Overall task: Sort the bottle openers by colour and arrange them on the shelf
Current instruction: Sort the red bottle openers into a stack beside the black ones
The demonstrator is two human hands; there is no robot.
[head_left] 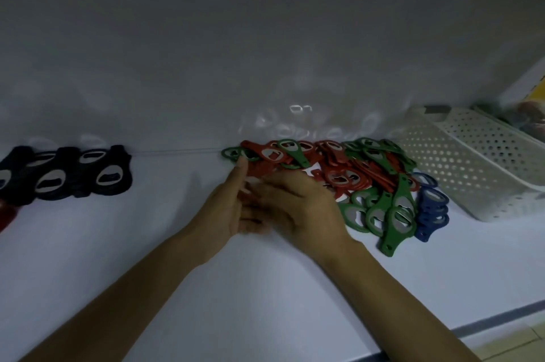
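A mixed pile of red bottle openers (342, 175) and green bottle openers (392, 211) lies against the back wall of the white shelf (177, 243), with a small stack of blue bottle openers (432, 208) at its right edge. A row of black bottle openers (59, 177) lies at the left. My left hand (227, 205) stands on edge with straight fingers, its fingertip reaching the pile's left end. My right hand (298, 205) lies palm down beside it, fingers curled over red openers that peek out between both hands; the grip is blurred.
A white perforated basket (477, 161) stands at the right, touching the pile's far side, with a yellow box (530, 87) behind it. Something red (6, 214) shows at the far left edge. The shelf's front edge (460, 329) runs across the lower right.
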